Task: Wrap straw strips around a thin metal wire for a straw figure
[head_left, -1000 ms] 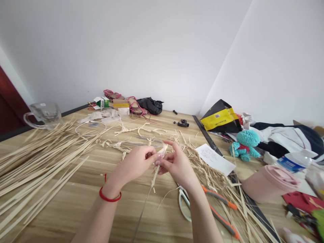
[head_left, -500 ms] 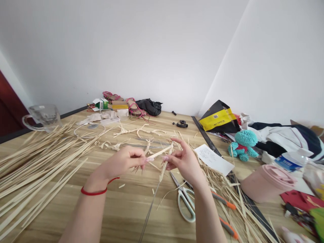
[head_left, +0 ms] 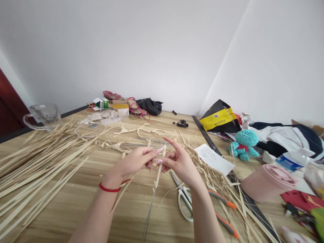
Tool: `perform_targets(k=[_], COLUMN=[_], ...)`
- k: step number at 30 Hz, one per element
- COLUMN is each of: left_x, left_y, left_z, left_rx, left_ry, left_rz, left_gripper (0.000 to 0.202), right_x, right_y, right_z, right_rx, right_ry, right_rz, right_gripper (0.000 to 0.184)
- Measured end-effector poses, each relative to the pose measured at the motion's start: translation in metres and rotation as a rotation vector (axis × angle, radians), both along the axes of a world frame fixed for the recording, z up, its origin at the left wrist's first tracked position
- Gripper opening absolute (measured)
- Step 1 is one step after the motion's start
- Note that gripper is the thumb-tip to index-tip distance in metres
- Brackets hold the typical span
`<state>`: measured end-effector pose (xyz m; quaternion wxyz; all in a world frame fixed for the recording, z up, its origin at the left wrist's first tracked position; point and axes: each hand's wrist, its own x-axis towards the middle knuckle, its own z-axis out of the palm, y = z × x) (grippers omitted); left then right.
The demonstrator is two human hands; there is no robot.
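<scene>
My right hand (head_left: 178,163) pinches a wire stem wrapped in pale straw (head_left: 158,175), its index finger stretched upward. Below the wrapping, bare grey wires (head_left: 149,211) run down toward me. My left hand (head_left: 139,159), with a red cord at the wrist, is closed right beside the stem's upper part. Its thumb and fingertips pinch a straw strip (head_left: 123,194), whose tail trails down past the wrist; the bit inside the fingers is mostly hidden. White-handled scissors (head_left: 184,199) lie by my right forearm, partly covered by it.
Long loose straw strips (head_left: 45,165) spread over the left side. To the right lie orange-grey handles (head_left: 227,224), more straw (head_left: 215,184), a paper note (head_left: 214,158), a pink roll (head_left: 268,182) and a turquoise crocheted toy (head_left: 245,145). A glass mug (head_left: 47,116) stands far left.
My left hand has moved right, up to the stem, and the strip stretched between the hands no longer shows there. The stem and right hand have shifted slightly left.
</scene>
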<state>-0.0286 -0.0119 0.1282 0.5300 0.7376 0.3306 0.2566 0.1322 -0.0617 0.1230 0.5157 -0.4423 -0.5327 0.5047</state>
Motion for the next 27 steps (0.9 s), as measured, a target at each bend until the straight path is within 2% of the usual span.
perform_targets(k=[2, 7, 13, 18, 23, 27], left_x=[0.001, 0.002, 0.006, 0.007, 0.016, 0.024], left_y=[0.0, -0.001, -0.005, -0.006, -0.007, -0.01], left_z=[0.0, 0.002, 0.003, 0.001, -0.003, -0.006], left_rx=[-0.004, 0.016, 0.053, 0.044, 0.001, -0.02], left_ry=[-0.021, -0.067, -0.058, -0.001, 0.002, -0.063], left_rz=[0.022, 0.021, 0.014, -0.003, -0.115, -0.167], left_gripper=[0.04, 0.039, 0.042, 0.042, 0.04, 0.041], right_x=[0.001, -0.005, -0.02, -0.021, -0.011, -0.001], right_y=[0.0, 0.002, 0.013, 0.019, 0.024, 0.024], right_z=[0.002, 0.002, -0.011, -0.016, -0.018, -0.015], right_rx=[-0.025, -0.067, -0.076, -0.067, -0.132, -0.196], right_ry=[0.031, 0.127, 0.337, 0.53, 0.561, 0.626], right_rz=[0.016, 0.088, -0.129, -0.278, -0.296, -0.232], right_gripper=[0.069, 0.038, 0.038, 0.036, 0.034, 0.029])
